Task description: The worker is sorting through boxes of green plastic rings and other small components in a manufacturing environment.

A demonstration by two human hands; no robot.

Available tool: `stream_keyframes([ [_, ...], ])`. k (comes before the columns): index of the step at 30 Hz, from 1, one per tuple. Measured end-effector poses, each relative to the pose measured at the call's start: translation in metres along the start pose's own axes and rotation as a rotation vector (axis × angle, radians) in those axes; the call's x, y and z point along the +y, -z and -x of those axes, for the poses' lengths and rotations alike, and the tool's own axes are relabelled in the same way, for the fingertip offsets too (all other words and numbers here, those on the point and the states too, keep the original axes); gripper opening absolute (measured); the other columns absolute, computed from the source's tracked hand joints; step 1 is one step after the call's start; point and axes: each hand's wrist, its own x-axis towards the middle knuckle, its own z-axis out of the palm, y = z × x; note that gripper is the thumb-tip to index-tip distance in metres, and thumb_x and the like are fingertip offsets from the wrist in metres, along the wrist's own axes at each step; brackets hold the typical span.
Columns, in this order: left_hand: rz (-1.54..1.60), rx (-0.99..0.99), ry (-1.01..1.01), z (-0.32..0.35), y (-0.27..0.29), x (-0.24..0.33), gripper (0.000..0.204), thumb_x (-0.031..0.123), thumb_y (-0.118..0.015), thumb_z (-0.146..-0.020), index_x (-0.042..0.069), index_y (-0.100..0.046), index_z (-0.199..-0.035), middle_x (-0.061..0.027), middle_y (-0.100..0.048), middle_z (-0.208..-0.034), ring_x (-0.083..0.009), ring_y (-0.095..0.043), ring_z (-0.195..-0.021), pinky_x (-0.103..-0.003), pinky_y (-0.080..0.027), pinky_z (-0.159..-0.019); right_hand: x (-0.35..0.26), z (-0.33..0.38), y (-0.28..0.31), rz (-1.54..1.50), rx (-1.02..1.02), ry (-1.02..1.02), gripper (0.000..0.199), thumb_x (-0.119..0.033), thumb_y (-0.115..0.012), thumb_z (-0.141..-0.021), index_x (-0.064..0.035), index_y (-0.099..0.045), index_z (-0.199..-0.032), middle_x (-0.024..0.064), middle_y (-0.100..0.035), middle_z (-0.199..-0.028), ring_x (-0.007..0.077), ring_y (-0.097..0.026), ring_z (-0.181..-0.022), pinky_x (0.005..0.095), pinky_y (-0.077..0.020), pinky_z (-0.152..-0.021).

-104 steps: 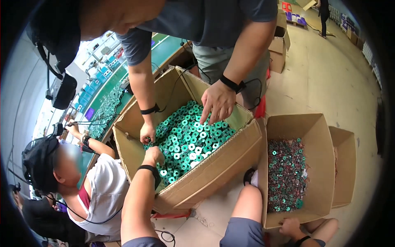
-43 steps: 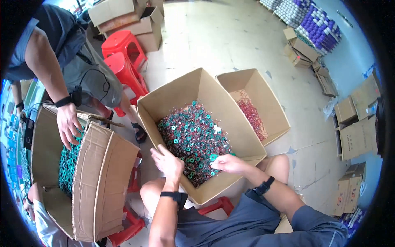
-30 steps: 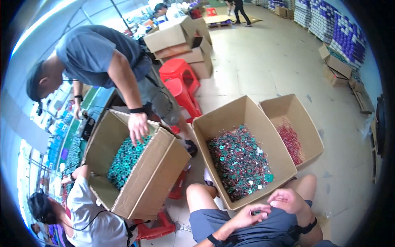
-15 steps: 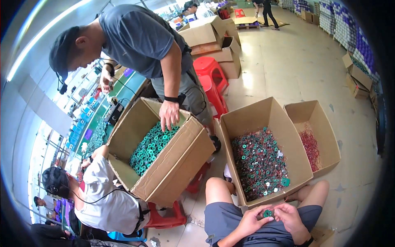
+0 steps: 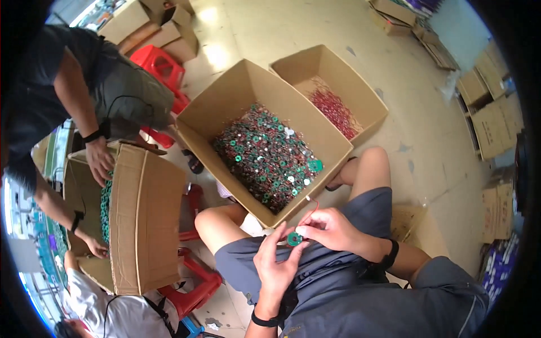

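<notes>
- Just beyond the left hand (image 5: pixel 276 269) and right hand (image 5: pixel 333 230), a large open carton (image 5: pixel 217 104) holds loose mixed pieces (image 5: pixel 259 160), green, white and reddish.
- Well to the left of the hands, a standing co-worker (image 5: pixel 36 84) reaches into a tall carton (image 5: pixel 147 219); its near wall hides most of the green rings (image 5: pixel 105 208) inside. The co-worker's head is out of view.
- Past the large carton, farther from the hands, a smaller carton (image 5: pixel 344 79) holds a pile of red strands (image 5: pixel 333 112).
- Left of the hands and lower, a seated person in white (image 5: pixel 112 307) is cut off by the bottom edge.
- The hands meet above the wearer's lap. The left thumb and fingers curl round a green disc; the right thumb and fingertip are pinched narrow at its edge, seemingly on a thin wire.
- The green disc (image 5: pixel 293 239) sits between both hands' fingertips. The step looks like close two-handed work on it; the next move seems to call for a steady left grip and fine right-hand control.
- The red wire (image 5: pixel 313 207) rises by the right fingers to a pale tip; its lower end is hidden, so I cannot tell whether it joins the disc.
</notes>
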Motion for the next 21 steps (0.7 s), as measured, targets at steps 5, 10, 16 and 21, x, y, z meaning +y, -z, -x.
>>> stream_keyframes([
  [5,0.034,-0.034,0.011,0.007,-0.005,-0.009,0.072,0.003,-0.086,-0.074,0.000,-0.051,-0.138,-0.0145,-0.073,-0.106,-0.0226,-0.072,-0.094,-0.033,-0.057,-0.086,0.005,0.006,0.000,-0.227,0.021,-0.015,0.015,-0.012,-0.065,-0.097,0.0014,-0.066,-0.103,0.0029,-0.069,-0.091,0.0073,-0.064,-0.082,0.0242,-0.0545,-0.068],
  [10,0.109,-0.023,0.050,0.009,-0.012,-0.006,0.075,0.003,-0.086,-0.075,0.001,-0.048,-0.140,-0.0142,-0.073,-0.105,-0.0220,-0.072,-0.093,-0.033,-0.057,-0.086,0.020,0.006,0.008,-0.166,0.040,0.049,0.014,-0.011,-0.066,-0.096,0.0013,-0.066,-0.103,0.0035,-0.069,-0.092,0.0074,-0.064,-0.083,0.0253,-0.0546,-0.070],
  [16,0.100,-0.046,-0.011,0.002,-0.017,-0.010,0.074,0.003,-0.085,-0.076,0.001,-0.047,-0.139,-0.0143,-0.073,-0.105,-0.0208,-0.072,-0.092,-0.032,-0.057,-0.085,0.018,0.002,0.020,0.024,0.020,0.039,0.016,-0.012,-0.068,-0.094,0.0021,-0.066,-0.102,0.0060,-0.071,-0.094,0.0081,-0.064,-0.079,0.0274,-0.0547,-0.067],
  [21,-0.073,0.006,-0.072,0.004,-0.001,0.002,0.062,0.011,-0.083,-0.080,0.003,-0.054,-0.133,-0.0101,-0.072,-0.105,-0.0184,-0.070,-0.078,-0.031,-0.058,-0.073,0.014,-0.007,0.010,-0.018,-0.082,0.080,0.017,-0.016,-0.064,-0.097,0.0002,-0.064,-0.100,0.0026,-0.066,-0.083,0.0075,-0.061,-0.072,0.0260,-0.0516,-0.062],
])
